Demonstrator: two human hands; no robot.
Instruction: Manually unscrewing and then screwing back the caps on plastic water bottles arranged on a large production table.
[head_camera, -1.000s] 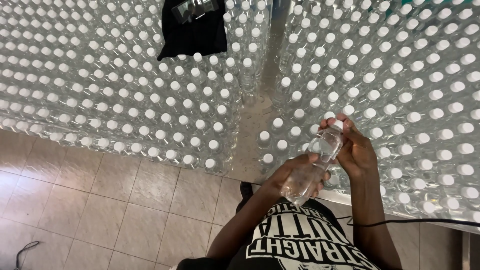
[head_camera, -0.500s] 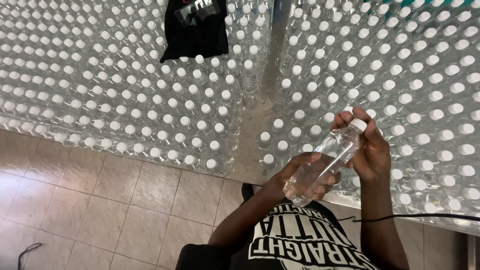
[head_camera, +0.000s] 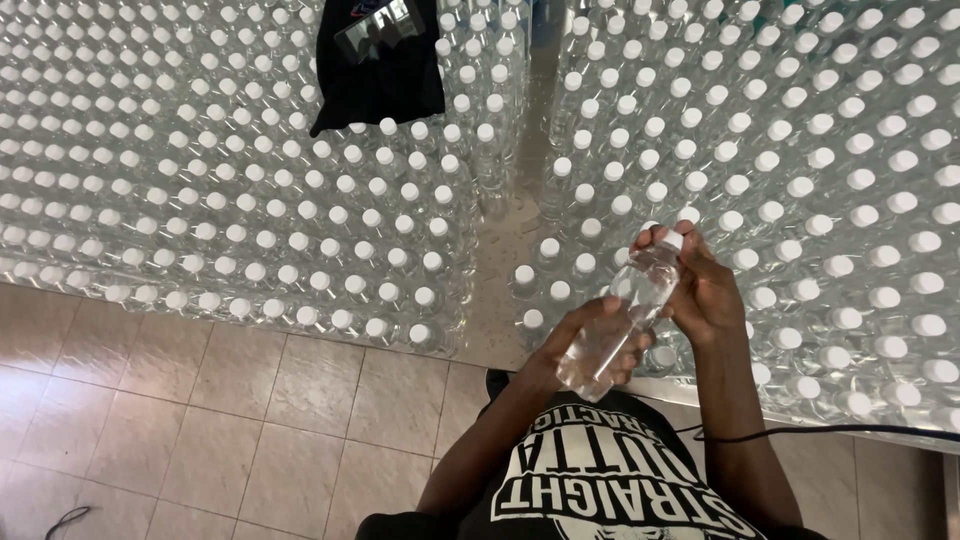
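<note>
A single head-worn camera looks steeply down from close above the person's chest, facing forward over capped bottles (head_camera: 300, 200) filling the frame's upper half.

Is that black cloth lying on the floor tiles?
No, the black cloth lies on top of the capped bottles, far from the floor and from the hands.

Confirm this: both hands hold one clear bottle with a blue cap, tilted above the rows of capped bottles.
Not quite. The head view shows the cap is white, not blue. The rest stands: the left hand and right hand hold one clear bottle, tilted above the rows of capped bottles.
</note>
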